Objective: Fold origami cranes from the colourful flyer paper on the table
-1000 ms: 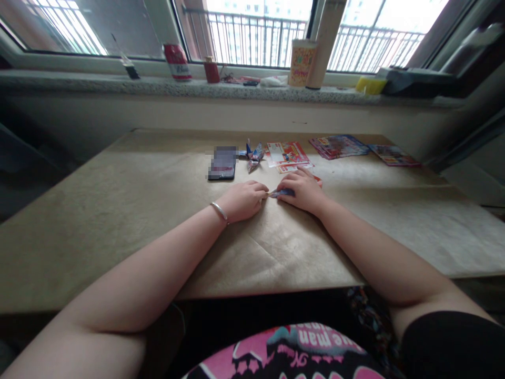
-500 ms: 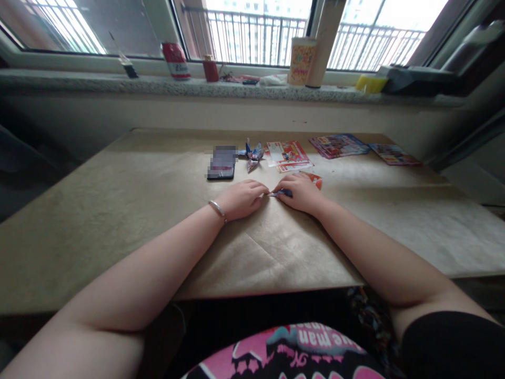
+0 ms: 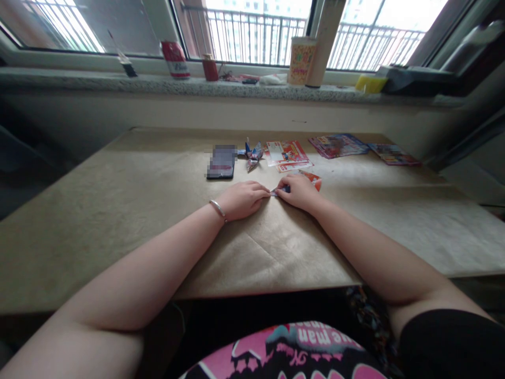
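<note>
A small folded piece of paper (image 3: 281,190), dark blue and pale, lies low over the table between my hands. My right hand (image 3: 300,190) is closed on it, thumb and fingers pinching its near part. My left hand (image 3: 243,200), with a silver bangle at the wrist, has its fingers together and the fingertips at the paper's left tip. Beyond my right hand an orange and white paper part (image 3: 316,182) sticks out; whether it joins the blue part is hidden by the hand.
Past my hands lie a phone (image 3: 221,162), a folded paper figure (image 3: 252,155), red and white printed sheets (image 3: 290,153) and colourful cards (image 3: 339,146). More cards (image 3: 394,154) lie farther right. A can (image 3: 174,60) and a patterned cup (image 3: 302,60) stand on the windowsill (image 3: 236,90).
My right hand has shifted slightly left along the paper, and less of the blue part shows. My left fingers have drawn closer together at the paper's tip.
</note>
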### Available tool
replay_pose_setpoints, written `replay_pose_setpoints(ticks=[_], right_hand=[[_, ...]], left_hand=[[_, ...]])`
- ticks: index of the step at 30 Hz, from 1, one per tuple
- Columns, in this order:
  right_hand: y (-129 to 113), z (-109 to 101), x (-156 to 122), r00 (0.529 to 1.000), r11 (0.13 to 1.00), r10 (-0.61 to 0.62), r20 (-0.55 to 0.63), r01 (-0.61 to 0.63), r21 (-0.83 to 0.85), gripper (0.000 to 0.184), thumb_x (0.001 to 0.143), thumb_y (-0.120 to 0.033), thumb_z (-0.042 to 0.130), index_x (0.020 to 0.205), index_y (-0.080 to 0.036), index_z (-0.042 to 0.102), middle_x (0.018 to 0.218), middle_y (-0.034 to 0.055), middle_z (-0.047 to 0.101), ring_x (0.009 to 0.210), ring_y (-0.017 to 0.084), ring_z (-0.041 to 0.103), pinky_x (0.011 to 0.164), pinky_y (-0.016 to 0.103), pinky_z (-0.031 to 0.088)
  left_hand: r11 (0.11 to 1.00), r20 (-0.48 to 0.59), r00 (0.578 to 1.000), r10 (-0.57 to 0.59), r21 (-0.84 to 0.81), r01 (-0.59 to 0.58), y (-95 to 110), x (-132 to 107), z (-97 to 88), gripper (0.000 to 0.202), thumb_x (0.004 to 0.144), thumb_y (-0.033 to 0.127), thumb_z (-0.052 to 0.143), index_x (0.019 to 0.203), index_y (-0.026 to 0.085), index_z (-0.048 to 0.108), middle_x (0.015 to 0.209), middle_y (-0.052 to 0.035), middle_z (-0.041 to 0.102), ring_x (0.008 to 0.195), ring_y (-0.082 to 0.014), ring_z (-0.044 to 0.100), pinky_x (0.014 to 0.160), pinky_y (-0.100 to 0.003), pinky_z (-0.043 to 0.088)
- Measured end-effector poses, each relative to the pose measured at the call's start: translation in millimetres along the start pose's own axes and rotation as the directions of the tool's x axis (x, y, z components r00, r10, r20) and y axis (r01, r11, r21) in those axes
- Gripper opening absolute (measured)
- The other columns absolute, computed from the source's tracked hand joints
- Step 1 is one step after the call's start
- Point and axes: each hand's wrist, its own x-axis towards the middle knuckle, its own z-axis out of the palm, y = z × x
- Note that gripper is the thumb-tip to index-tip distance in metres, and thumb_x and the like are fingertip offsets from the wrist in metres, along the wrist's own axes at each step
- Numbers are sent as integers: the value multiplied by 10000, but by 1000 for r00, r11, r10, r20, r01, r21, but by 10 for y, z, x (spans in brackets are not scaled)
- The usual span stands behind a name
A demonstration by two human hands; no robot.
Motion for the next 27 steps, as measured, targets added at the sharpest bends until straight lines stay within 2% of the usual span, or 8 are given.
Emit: replay_pose_setpoints(ticks=[4,9,17,27], right_hand=[[-7,-4,42,994,995,99,46,-100,29,199,826,-377,607,790,-214,715,853,51,731,836,206,630,716,299,400],[-8,-20,61,988,989,138,75,-142,44,198,810,-393,628,792,-224,731,841,42,742,805,198,638,678,290,396],[-17,-21,61,987,989,138,78,-141,36,196,801,-395,633,785,-224,727,834,38,742,797,197,640,661,287,387],[4,2,46,991,991,125,56,-127,40,193,803,-402,643,787,-225,719,853,36,738,830,200,638,689,292,395]], left_hand=[[1000,8,1000,-3,-7,4,1,8,-2,313,886,140,476,1117,153,686,1118,-91,704,1033,-203,646,958,-358,521],[1000,12,1000,6,0,-6,4,23,-3,314,885,131,477,1123,147,681,1113,-94,704,1028,-206,646,955,-361,521],[999,45,999,-17,48,15,73,46,-29,325,858,104,491,1117,124,686,1117,-94,700,1026,-209,641,968,-353,515],[993,88,990,-114,45,110,113,110,-87,331,819,97,476,1021,157,730,1106,-64,708,1030,-199,636,975,-340,508]])
